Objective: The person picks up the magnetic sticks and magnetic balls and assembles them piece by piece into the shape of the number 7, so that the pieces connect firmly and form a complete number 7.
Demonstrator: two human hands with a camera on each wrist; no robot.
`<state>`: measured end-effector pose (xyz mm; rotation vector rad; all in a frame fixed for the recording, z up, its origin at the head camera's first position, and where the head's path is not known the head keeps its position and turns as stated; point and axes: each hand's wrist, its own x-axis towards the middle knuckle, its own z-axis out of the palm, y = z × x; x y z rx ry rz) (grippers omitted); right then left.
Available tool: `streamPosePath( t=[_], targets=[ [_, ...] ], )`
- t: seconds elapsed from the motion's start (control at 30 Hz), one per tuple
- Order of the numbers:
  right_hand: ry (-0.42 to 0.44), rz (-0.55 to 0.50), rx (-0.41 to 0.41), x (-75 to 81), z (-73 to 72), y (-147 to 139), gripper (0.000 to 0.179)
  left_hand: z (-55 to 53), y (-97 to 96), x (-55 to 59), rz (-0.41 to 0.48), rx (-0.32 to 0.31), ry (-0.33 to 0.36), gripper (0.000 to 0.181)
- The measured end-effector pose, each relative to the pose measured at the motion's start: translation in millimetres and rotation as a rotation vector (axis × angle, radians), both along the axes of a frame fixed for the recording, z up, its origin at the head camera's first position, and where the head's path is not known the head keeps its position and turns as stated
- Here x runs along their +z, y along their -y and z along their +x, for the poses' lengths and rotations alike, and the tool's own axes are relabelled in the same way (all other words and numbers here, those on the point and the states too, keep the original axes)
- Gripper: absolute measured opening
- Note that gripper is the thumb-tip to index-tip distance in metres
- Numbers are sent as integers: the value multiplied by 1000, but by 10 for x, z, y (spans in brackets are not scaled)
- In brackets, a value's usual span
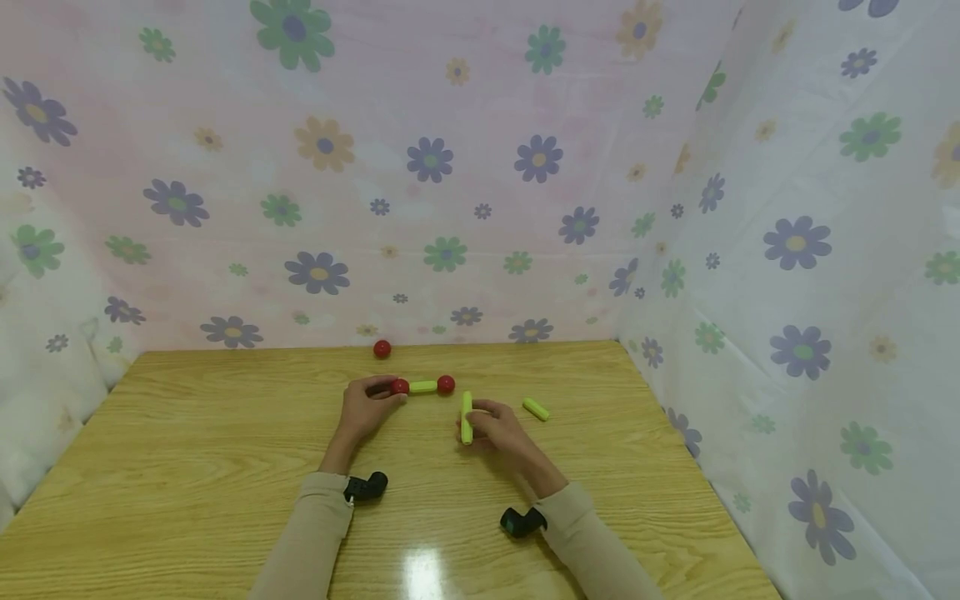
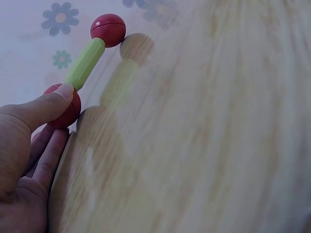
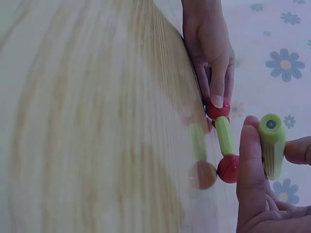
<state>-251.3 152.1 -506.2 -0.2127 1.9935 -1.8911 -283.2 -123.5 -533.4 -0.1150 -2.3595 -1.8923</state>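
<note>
My left hand [image 1: 366, 412] pinches a red ball [image 1: 401, 387] between thumb and fingers. A short yellow-green rod [image 1: 423, 387] joins that ball to another red ball [image 1: 446, 384], and the joined piece lies along the tabletop. To its right, my right hand [image 1: 497, 427] holds a second yellow-green rod [image 1: 467, 423] between thumb and fingers, apart from the joined piece. The right wrist view shows ridges along the held rod [image 3: 273, 153] and a dark round spot in its end. In the left wrist view, the thumb presses on the near ball [image 2: 69, 112].
A loose red ball [image 1: 382, 349] sits near the back edge of the wooden table [image 1: 225, 433]. Right of my right hand lies another yellow-green rod [image 1: 536, 409]. Flower-print cloth [image 1: 495, 108] hangs behind the table and along its sides.
</note>
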Motion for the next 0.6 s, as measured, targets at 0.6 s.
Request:
streamPosePath(
  t=[0.6],
  targets=[
    [112, -101, 16, -58, -72, 162, 46, -20, 14, -37, 1, -7, -14, 43]
  ],
)
